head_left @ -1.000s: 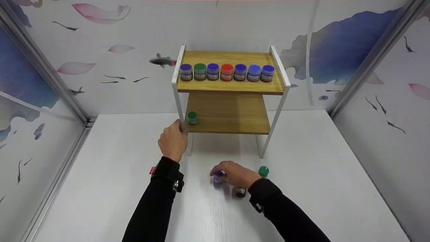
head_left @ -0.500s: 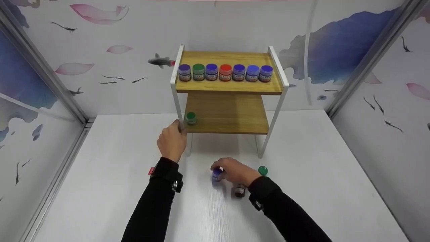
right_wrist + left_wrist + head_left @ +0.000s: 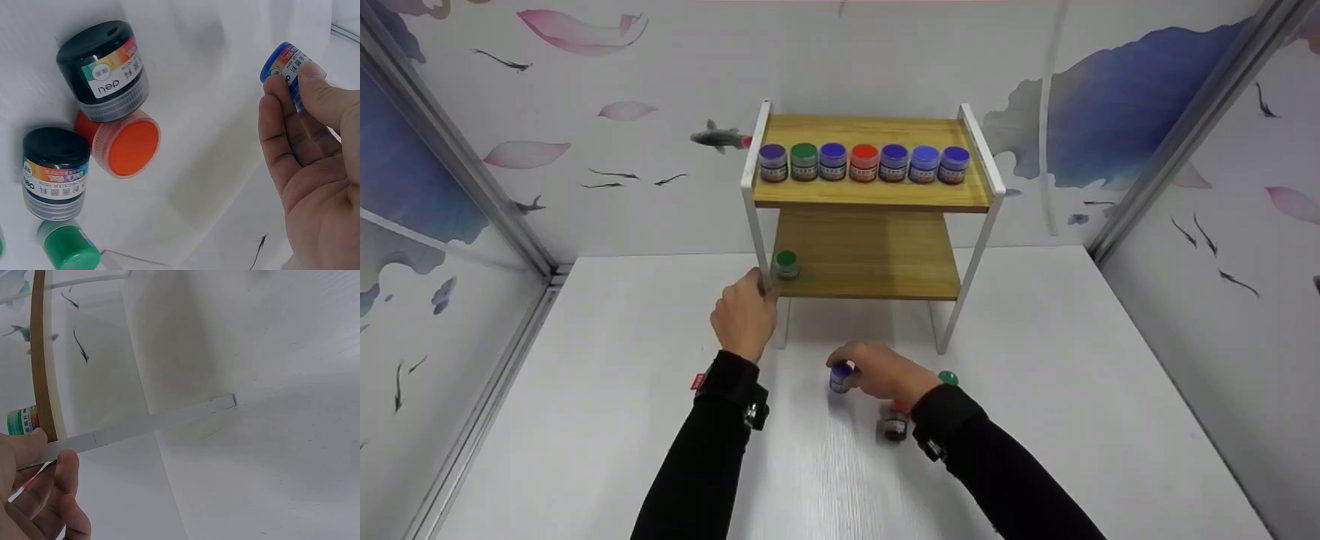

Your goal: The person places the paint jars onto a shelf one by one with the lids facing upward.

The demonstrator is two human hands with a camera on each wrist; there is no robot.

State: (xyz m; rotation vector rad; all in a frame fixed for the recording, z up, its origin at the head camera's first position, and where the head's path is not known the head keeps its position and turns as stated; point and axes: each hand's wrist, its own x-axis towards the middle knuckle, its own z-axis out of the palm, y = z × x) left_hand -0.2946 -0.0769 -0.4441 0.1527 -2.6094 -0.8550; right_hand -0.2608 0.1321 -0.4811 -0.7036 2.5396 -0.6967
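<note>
The right hand (image 3: 885, 373) pinches a blue-capped jar (image 3: 841, 376) in front of the shelf rack (image 3: 761, 225), below its lower shelf; the left hand (image 3: 745, 315) grips the rack's left post.

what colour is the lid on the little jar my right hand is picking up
Blue-purple. The right hand pinches the small jar; its lid shows best in the head view.

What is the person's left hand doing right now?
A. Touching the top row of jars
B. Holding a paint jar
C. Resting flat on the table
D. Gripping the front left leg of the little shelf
D. The left hand wraps round the white front left leg of the shelf rack, just beside the green-lidded jar on the lower shelf, while the right hand holds the blue-lidded jar.
</note>
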